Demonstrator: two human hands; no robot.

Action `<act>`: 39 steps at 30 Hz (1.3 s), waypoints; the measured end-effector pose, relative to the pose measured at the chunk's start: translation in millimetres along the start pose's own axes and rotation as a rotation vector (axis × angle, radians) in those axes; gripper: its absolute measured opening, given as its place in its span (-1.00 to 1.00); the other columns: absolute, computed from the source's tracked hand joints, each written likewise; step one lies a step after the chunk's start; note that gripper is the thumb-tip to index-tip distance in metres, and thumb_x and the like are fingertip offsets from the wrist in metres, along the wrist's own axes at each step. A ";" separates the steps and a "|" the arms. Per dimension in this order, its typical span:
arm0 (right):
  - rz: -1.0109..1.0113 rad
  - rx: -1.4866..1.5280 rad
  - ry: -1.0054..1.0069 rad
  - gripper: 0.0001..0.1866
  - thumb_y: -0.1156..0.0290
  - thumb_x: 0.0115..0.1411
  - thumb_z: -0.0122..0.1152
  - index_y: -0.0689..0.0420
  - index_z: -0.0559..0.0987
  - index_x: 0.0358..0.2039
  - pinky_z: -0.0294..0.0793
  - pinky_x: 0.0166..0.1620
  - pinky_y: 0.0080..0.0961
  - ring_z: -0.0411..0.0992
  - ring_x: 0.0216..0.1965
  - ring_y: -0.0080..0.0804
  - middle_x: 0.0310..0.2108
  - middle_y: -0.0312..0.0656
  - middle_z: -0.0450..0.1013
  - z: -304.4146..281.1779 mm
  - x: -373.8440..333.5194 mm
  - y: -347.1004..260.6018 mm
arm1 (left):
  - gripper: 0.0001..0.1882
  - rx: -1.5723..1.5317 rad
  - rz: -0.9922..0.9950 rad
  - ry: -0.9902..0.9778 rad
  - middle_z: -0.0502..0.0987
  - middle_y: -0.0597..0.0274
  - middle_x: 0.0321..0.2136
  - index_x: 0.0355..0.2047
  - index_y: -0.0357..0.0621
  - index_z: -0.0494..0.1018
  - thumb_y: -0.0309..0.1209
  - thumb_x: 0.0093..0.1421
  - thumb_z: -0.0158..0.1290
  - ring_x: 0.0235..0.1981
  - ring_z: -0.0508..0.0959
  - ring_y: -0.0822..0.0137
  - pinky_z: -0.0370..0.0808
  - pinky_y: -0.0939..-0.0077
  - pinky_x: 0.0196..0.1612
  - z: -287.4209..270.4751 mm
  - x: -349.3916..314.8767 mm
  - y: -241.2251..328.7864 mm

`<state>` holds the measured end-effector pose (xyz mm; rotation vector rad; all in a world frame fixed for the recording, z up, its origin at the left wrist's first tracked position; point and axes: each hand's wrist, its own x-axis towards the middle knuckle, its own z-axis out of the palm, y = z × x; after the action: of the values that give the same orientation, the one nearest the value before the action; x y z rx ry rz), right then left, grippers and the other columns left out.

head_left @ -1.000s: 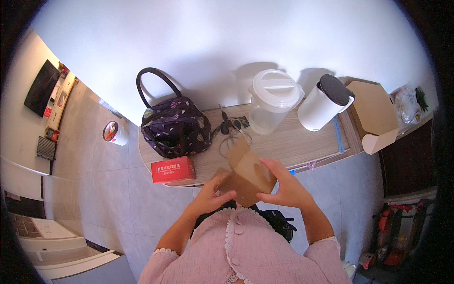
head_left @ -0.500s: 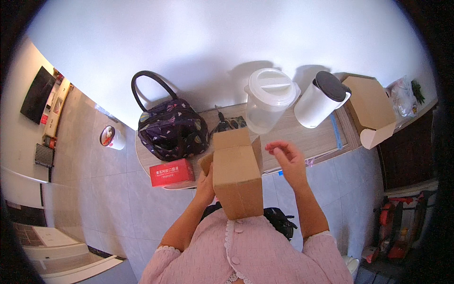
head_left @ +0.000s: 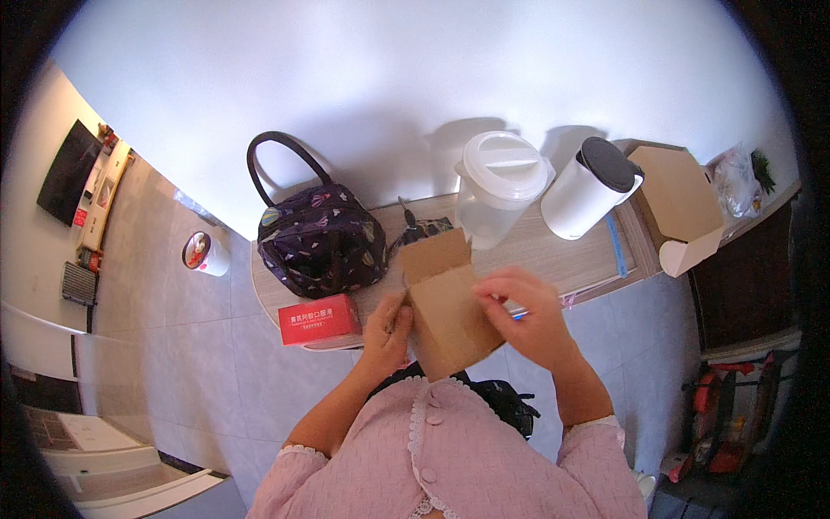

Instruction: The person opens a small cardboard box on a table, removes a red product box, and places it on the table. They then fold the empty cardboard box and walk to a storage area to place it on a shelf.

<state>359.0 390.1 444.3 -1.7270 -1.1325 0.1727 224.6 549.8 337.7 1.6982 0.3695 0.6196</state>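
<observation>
A small brown cardboard box [head_left: 454,320] is held up in front of my chest, tilted, with a top flap [head_left: 435,254] standing up at its far end. My left hand [head_left: 387,333] grips the box along its left side, thumb lying toward the front. My right hand [head_left: 519,307] is at the box's right edge, fingers curled and thumb pinched in against the side near the flap end. The fingertips there are partly hidden, and the inside of the box does not show.
On the wooden-topped cabinet [head_left: 553,272] stand a dark patterned handbag [head_left: 324,238], a red box [head_left: 320,320], a clear lidded pitcher [head_left: 493,195], a white kettle [head_left: 577,197] and an opened cardboard carton [head_left: 679,199]. A bucket-like tub [head_left: 207,253] stands on the floor at left.
My right hand has come left onto the box's right edge, where it was apart before. The box has tilted and turned, and its side flaps no longer stick out visibly.
</observation>
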 end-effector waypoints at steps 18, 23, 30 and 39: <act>-0.237 -0.141 -0.140 -0.84 0.59 -0.09 0.16 0.21 0.49 -0.42 0.36 -0.22 -0.37 0.34 -0.30 -0.17 -0.38 -0.14 0.35 18.1 5.9 -3.8 | -0.78 0.126 0.119 -0.250 0.47 0.03 -0.35 -0.26 -0.25 0.41 -0.49 0.05 0.03 -0.31 0.49 0.11 0.38 0.44 -0.22 -8.8 1.5 24.2; -0.381 -0.316 -0.063 -0.86 0.57 -0.09 0.17 0.19 0.42 -0.46 0.35 -0.27 -0.36 0.32 -0.35 -0.14 -0.42 -0.12 0.31 23.2 4.7 0.2 | -0.80 0.104 0.162 -0.238 0.46 0.06 -0.40 -0.28 -0.25 0.40 -0.45 0.06 0.03 -0.37 0.48 0.17 0.38 0.47 -0.28 -6.3 0.5 23.8; -0.392 -0.344 0.030 -0.88 0.60 -0.04 0.05 0.15 0.37 -0.44 0.32 -0.25 -0.33 0.30 -0.35 -0.16 -0.43 -0.10 0.29 8.6 -9.3 -1.9 | -0.72 -0.071 -0.162 -0.036 0.48 0.16 -0.28 -0.13 -0.29 0.37 -0.42 0.16 -0.05 -0.25 0.45 0.36 0.33 0.57 -0.15 -7.7 5.0 14.8; 0.126 0.259 0.092 -0.88 0.64 0.13 -0.05 0.18 0.34 -0.31 0.37 -0.20 -0.53 0.37 -0.29 -0.46 -0.31 -0.16 0.39 -33.6 -21.1 -9.6 | -0.58 -0.186 -0.248 0.080 0.43 0.19 -0.16 -0.03 -0.33 0.30 -0.24 0.23 -0.12 -0.13 0.38 0.40 0.25 0.59 -0.02 -17.5 7.7 4.8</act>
<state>361.2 352.5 459.9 -1.5586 -0.8923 0.3011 220.2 567.1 346.2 1.4267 0.5531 0.5229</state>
